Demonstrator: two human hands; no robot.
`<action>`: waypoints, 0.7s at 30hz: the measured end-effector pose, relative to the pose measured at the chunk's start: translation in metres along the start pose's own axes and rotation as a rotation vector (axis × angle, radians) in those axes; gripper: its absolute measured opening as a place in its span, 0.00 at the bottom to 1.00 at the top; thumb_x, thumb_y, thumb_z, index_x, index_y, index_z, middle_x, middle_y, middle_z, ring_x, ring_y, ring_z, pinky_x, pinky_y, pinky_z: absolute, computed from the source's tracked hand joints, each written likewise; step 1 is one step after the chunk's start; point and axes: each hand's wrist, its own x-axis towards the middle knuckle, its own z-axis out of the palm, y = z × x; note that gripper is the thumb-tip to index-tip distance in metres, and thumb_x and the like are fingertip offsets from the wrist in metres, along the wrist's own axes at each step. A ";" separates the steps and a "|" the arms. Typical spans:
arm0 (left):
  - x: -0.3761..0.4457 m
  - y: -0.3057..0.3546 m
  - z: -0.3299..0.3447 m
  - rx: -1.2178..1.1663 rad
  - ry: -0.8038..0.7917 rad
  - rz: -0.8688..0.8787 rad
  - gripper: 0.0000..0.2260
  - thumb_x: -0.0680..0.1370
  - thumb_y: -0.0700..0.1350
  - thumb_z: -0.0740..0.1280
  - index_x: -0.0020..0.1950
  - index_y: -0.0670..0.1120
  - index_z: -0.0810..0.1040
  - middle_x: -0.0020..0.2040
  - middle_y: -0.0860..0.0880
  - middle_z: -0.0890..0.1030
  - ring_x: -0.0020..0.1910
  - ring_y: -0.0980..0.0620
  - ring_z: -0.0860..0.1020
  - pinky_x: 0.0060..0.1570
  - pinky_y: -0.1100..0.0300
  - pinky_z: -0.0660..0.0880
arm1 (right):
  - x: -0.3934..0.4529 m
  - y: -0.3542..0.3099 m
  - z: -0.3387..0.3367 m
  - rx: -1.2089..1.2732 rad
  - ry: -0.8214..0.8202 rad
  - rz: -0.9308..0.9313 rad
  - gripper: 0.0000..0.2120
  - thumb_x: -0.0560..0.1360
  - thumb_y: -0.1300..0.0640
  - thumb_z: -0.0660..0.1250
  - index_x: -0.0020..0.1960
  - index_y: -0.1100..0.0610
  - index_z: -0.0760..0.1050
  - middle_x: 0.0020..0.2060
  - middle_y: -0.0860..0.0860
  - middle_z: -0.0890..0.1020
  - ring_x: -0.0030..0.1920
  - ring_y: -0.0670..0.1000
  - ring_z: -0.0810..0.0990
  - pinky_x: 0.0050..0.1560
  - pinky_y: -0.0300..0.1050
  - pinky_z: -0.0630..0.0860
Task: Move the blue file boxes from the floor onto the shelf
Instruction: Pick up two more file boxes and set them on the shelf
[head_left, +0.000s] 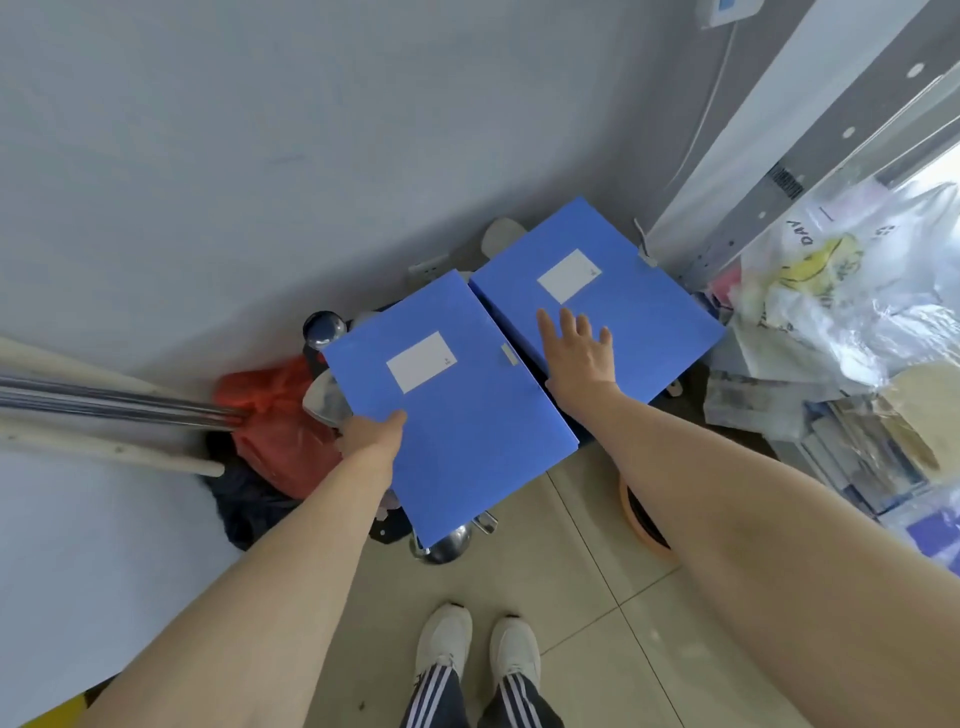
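Note:
Two blue file boxes with white labels lie flat, side by side, over clutter in the floor corner. My left hand (370, 435) grips the left edge of the nearer blue file box (467, 431), thumb on its top face. My right hand (579, 353) hovers with fingers spread over the farther blue file box (634, 306), at its near left part; whether the palm touches it is unclear. The metal shelf (810, 171) rises at the right, its upright post next to the farther box.
A red bag (275, 415) and dark cloth lie left of the boxes beside chrome tubes (104, 405). Plastic bags (841, 291) and stacked papers (857, 441) fill the shelf's lower part. An orange ring (641, 525) and a metal bowl (447, 545) sit on the tiled floor. My shoes (478, 644) stand below.

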 end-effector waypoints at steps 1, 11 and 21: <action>0.010 -0.003 0.001 -0.025 -0.024 0.001 0.24 0.75 0.50 0.70 0.67 0.40 0.72 0.65 0.42 0.77 0.59 0.39 0.79 0.49 0.52 0.75 | 0.006 -0.003 0.005 -0.024 0.006 0.010 0.52 0.72 0.55 0.74 0.80 0.54 0.40 0.78 0.59 0.51 0.77 0.61 0.56 0.73 0.63 0.60; 0.041 -0.011 0.015 -0.157 -0.016 0.017 0.31 0.74 0.54 0.71 0.70 0.39 0.66 0.65 0.44 0.77 0.63 0.42 0.77 0.51 0.53 0.73 | 0.031 -0.012 0.045 -0.131 0.050 0.062 0.59 0.69 0.54 0.76 0.79 0.51 0.32 0.79 0.58 0.43 0.78 0.65 0.49 0.70 0.70 0.62; 0.041 -0.013 0.016 -0.284 -0.126 0.009 0.24 0.71 0.51 0.75 0.61 0.40 0.75 0.50 0.49 0.80 0.48 0.47 0.78 0.41 0.55 0.74 | 0.038 -0.005 0.067 -0.199 0.095 0.031 0.58 0.70 0.52 0.76 0.80 0.54 0.34 0.79 0.58 0.43 0.78 0.65 0.49 0.68 0.66 0.65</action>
